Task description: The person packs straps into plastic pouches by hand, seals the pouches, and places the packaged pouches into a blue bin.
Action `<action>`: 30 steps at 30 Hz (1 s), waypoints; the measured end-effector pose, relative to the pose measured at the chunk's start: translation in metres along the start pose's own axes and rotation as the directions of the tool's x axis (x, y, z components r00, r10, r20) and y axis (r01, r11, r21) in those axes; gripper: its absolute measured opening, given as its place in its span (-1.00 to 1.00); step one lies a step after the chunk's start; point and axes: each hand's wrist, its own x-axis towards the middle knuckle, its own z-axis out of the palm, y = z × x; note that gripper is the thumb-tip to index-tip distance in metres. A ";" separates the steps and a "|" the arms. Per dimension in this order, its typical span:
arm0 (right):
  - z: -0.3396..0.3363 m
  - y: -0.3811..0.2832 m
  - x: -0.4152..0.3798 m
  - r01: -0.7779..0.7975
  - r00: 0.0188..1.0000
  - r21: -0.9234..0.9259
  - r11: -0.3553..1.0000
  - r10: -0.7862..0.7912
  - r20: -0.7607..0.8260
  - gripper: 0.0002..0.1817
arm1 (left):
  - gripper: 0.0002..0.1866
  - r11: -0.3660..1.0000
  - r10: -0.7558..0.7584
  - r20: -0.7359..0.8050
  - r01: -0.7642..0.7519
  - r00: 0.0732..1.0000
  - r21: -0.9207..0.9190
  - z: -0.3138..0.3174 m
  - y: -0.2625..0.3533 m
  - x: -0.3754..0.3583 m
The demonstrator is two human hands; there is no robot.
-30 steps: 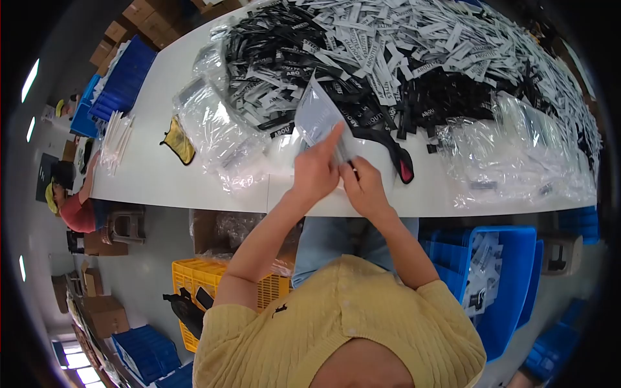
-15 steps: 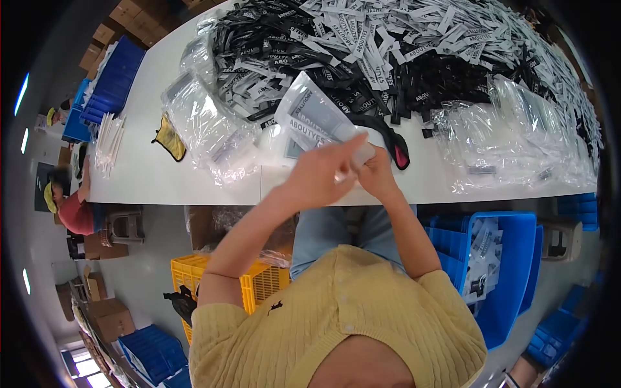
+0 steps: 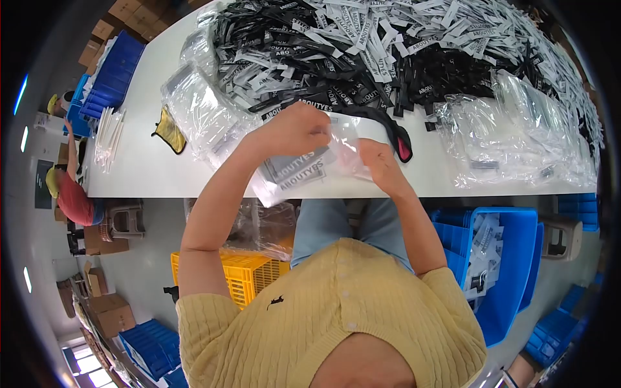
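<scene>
A clear plastic bag (image 3: pixel 294 173) with grey panels and "ABOUTYES" print is stretched between my hands above the table's front edge. My left hand (image 3: pixel 294 129) is closed on its upper part, and the printed end hangs tilted below that hand. At the bag's other end, my right hand (image 3: pixel 381 161) has its fingers curled against the film; the fingertips are partly hidden. Just beyond the right hand lies a black fabric piece (image 3: pixel 396 132) with a pink-red lining. A heap of black and white "ABOUTYES" printed strips (image 3: pixel 362 45) spreads behind both hands.
Stacks of clear bags lie left (image 3: pixel 207 110) and right (image 3: pixel 517 136). A yellow, black-edged piece (image 3: pixel 170 132) and white sticks (image 3: pixel 108 139) sit further left. Below are a yellow crate (image 3: pixel 249 278) and a blue bin (image 3: pixel 511 278) with packed bags. A person (image 3: pixel 74 194) works far left.
My hands have moved apart, the left one going left and up. The bag, bunched between them before, is now spread out, its printed end swung down toward the table edge.
</scene>
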 end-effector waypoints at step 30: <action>-0.163 -0.031 -0.132 -0.273 0.858 -0.577 0.770 -0.076 -0.508 -0.84 | -0.78 0.985 -0.128 -0.384 0.161 0.914 0.055 0.059 -0.037 -0.010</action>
